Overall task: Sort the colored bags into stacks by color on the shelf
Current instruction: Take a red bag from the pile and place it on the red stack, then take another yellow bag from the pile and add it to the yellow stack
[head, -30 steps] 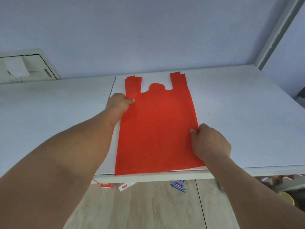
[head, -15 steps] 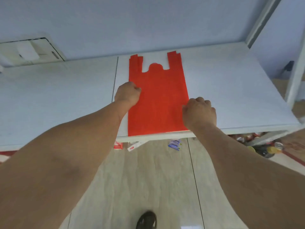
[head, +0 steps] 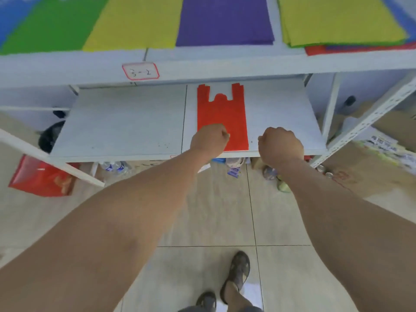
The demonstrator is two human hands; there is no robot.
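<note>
A red bag (head: 221,113) lies flat on the white lower shelf (head: 126,122), handles toward the back. My left hand (head: 209,139) is curled into a fist over the bag's near left corner; whether it touches the bag I cannot tell. My right hand (head: 281,144) is also a fist, holding nothing, just right of the bag at the shelf's front edge. On the upper shelf (head: 225,66) lie a green stack (head: 49,25), a yellow stack (head: 137,23), a purple stack (head: 225,19) and a mixed pile (head: 337,19) with yellow on top.
A hand-written label (head: 140,71) is stuck on the upper shelf's front edge. A perforated metal upright (head: 369,118) slants at the right. Under the shelf lie bottles and clutter, and a red carrier bag (head: 40,179) stands on the floor at left. My feet (head: 238,271) are on the tiles.
Both hands have let go of the red bag and drawn back toward the shelf's front edge. The view has pulled back and up, bringing the upper shelf's stacks into sight.
</note>
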